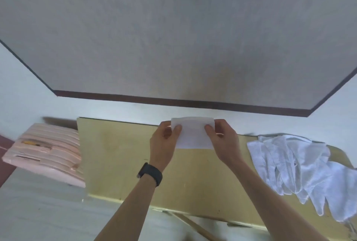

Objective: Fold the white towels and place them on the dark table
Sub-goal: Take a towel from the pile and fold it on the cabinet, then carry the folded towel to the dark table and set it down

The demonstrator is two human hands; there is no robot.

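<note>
A small folded white towel (193, 134) is held up in front of me, over the far edge of the light wooden table (119, 153). My left hand (164, 144) pinches its left side with thumb on the near face. On the other side my right hand (224, 140) pinches the towel the same way. A pile of loose white towels (293, 165) lies on the right end of the wooden table. The large grey-topped table with a dark rim (173, 47) fills the view beyond.
A pink slotted foam block (46, 151) with a yellow tool in it sits to the left of the wooden table. Pale floor shows between the tables. A black watch (150, 174) is on my left wrist.
</note>
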